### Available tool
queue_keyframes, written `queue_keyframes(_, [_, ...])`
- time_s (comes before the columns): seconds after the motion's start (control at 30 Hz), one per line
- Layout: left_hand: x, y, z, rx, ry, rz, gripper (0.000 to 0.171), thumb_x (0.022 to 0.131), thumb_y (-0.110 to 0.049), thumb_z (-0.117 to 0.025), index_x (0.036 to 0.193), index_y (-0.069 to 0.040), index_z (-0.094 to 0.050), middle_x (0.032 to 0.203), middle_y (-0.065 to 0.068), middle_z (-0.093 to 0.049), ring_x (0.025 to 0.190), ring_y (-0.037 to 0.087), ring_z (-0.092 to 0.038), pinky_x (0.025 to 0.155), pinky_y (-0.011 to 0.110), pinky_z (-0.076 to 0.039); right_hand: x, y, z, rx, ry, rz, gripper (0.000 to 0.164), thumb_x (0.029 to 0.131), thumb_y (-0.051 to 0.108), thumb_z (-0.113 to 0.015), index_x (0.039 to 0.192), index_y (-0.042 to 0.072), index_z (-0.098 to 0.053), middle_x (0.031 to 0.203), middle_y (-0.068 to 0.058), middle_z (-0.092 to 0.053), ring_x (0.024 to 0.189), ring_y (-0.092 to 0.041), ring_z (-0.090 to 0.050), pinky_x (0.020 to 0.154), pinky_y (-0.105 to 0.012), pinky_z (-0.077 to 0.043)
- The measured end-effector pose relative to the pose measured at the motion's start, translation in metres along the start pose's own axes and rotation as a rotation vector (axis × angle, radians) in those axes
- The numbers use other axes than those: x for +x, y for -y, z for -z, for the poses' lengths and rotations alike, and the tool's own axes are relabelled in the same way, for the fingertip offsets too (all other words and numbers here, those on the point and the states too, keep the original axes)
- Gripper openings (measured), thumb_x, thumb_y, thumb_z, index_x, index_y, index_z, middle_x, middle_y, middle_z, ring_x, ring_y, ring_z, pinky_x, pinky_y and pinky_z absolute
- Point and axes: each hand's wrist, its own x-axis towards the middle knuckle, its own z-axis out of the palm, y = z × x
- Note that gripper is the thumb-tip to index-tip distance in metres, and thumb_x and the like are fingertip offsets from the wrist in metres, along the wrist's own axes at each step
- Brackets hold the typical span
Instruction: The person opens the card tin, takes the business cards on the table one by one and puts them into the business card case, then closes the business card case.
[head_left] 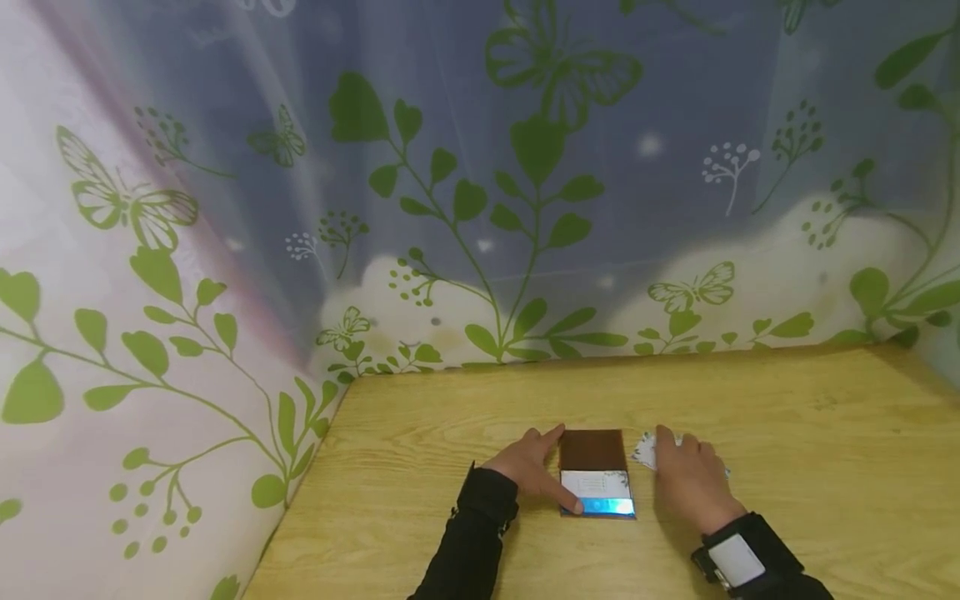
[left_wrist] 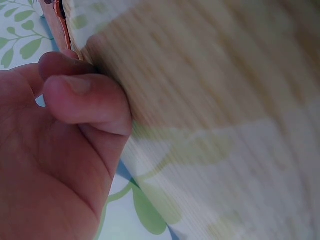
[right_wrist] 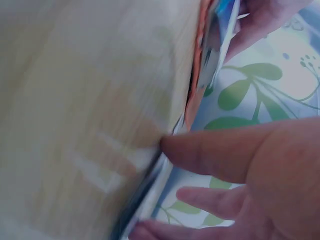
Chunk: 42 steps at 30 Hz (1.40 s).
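A small brown folding card case [head_left: 592,451] lies unfolded on the table. Its lower half carries a white printed card [head_left: 600,483] with a leafy corner, above a shiny blue strip [head_left: 619,507]. My left hand [head_left: 528,468] spreads along the case's left side, thumb on the strip and forefinger at the upper left corner. In the left wrist view its other fingers [left_wrist: 87,100] bend loosely near the tabletop. To the right of the case, my right hand [head_left: 692,477] holds a white leaf-patterned card [head_left: 643,450] low over the wood, thumb [right_wrist: 200,152] at one edge. The palm hides most of that card.
The wood-grain table [head_left: 450,404] runs back to a curtain [head_left: 420,275] printed with green leaves and butterflies. More of this cloth hangs along the left side. Black bands with devices wrap both wrists, a white-faced one [head_left: 737,558] on the right.
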Motion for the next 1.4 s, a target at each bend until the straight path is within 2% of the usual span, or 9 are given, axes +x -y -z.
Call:
queue_keyframes(0.17, [0.001, 0.000, 0.002, 0.006, -0.003, 0.006, 0.120, 0.074, -0.049, -0.093, 0.167, -0.030, -0.020, 0.168, 0.019, -0.022, 0.149, 0.040, -0.035, 0.110, 0.052, -0.044, 0.005, -0.003, 0.004, -0.020, -0.045, 0.009, 0.042, 0.084, -0.008, -0.071, 0.121, -0.022, -0.055, 0.090, -0.032, -0.062, 0.078, -0.044, -0.060, 0.066, -0.058, -0.050])
queue_keyframes(0.3, [0.002, 0.001, 0.002, 0.006, -0.002, 0.005, 0.120, 0.074, -0.049, -0.093, 0.167, -0.031, -0.020, 0.168, 0.018, -0.022, 0.149, 0.040, -0.034, 0.110, 0.053, -0.044, 0.008, -0.003, 0.007, 0.003, -0.005, -0.012, 0.014, 0.089, 0.001, -0.070, 0.088, -0.011, -0.064, 0.071, -0.015, -0.058, 0.063, -0.029, -0.055, 0.052, -0.042, -0.044])
queue_keyframes(0.37, [0.002, 0.001, 0.002, 0.008, -0.004, 0.002, 0.120, 0.074, -0.049, -0.093, 0.167, -0.031, -0.020, 0.168, 0.018, -0.022, 0.149, 0.040, -0.034, 0.110, 0.053, -0.044, 0.009, -0.002, 0.009, 0.020, 0.008, -0.026, 0.023, 0.093, 0.005, -0.065, 0.071, 0.000, -0.060, 0.062, -0.006, -0.051, 0.055, -0.021, -0.048, 0.046, -0.034, -0.036])
queue_keyframes(0.43, [0.002, 0.001, 0.002, 0.014, -0.005, 0.000, 0.120, 0.074, -0.049, -0.093, 0.167, -0.031, -0.020, 0.168, 0.018, -0.023, 0.149, 0.040, -0.035, 0.110, 0.052, -0.044, 0.009, -0.001, 0.010, 0.035, 0.006, -0.038, 0.030, 0.096, 0.004, -0.060, 0.066, 0.004, -0.058, 0.059, -0.003, -0.047, 0.051, -0.018, -0.045, 0.044, -0.030, -0.032])
queue_keyframes(0.5, [0.002, 0.001, 0.002, 0.021, -0.003, -0.006, 0.120, 0.074, -0.048, -0.093, 0.168, -0.029, -0.020, 0.167, 0.018, -0.024, 0.148, 0.039, -0.036, 0.110, 0.051, -0.045, 0.008, 0.000, 0.011, 0.029, -0.010, -0.052, 0.025, 0.097, 0.002, -0.059, 0.072, -0.001, -0.062, 0.059, -0.005, -0.050, 0.052, -0.018, -0.048, 0.042, -0.030, -0.035])
queue_keyframes(0.6, [0.002, 0.002, 0.002, 0.032, 0.002, -0.013, 0.119, 0.075, -0.048, -0.092, 0.168, -0.028, -0.020, 0.166, 0.017, -0.027, 0.147, 0.038, -0.038, 0.109, 0.050, -0.046, 0.007, 0.001, 0.011, 0.010, -0.051, -0.057, 0.010, 0.095, -0.004, -0.060, 0.095, -0.013, -0.065, 0.065, -0.013, -0.059, 0.053, -0.020, -0.052, 0.042, -0.034, -0.041])
queue_keyframes(0.73, [0.003, 0.003, 0.000, 0.034, 0.008, -0.012, 0.119, 0.075, -0.049, -0.091, 0.168, -0.027, -0.020, 0.166, 0.017, -0.026, 0.148, 0.039, -0.037, 0.109, 0.050, -0.045, 0.006, 0.002, 0.010, 0.039, -0.119, -0.058, 0.024, 0.095, -0.007, -0.059, 0.117, -0.018, -0.059, 0.072, -0.022, -0.064, 0.054, -0.023, -0.055, 0.041, -0.039, -0.043])
queue_keyframes(0.97, [0.002, 0.002, -0.001, 0.025, 0.010, -0.006, 0.118, 0.075, -0.048, -0.092, 0.167, -0.027, -0.021, 0.168, 0.019, -0.023, 0.149, 0.040, -0.035, 0.110, 0.052, -0.045, 0.009, 0.005, 0.010, 0.181, -0.154, -0.042, 0.033, 0.110, 0.007, -0.041, 0.126, -0.019, -0.051, 0.075, -0.024, -0.064, 0.056, -0.024, -0.058, 0.042, -0.035, -0.039])
queue_keyframes(1.4, [0.002, 0.003, 0.000, 0.023, 0.008, -0.019, 0.119, 0.074, -0.048, -0.092, 0.168, -0.027, -0.021, 0.167, 0.019, -0.025, 0.148, 0.040, -0.036, 0.110, 0.050, -0.045, 0.011, 0.005, 0.010, 0.292, -0.094, -0.044, 0.040, 0.114, 0.020, -0.038, 0.130, -0.015, -0.050, 0.073, -0.009, -0.056, 0.056, -0.018, -0.051, 0.044, -0.030, -0.035])
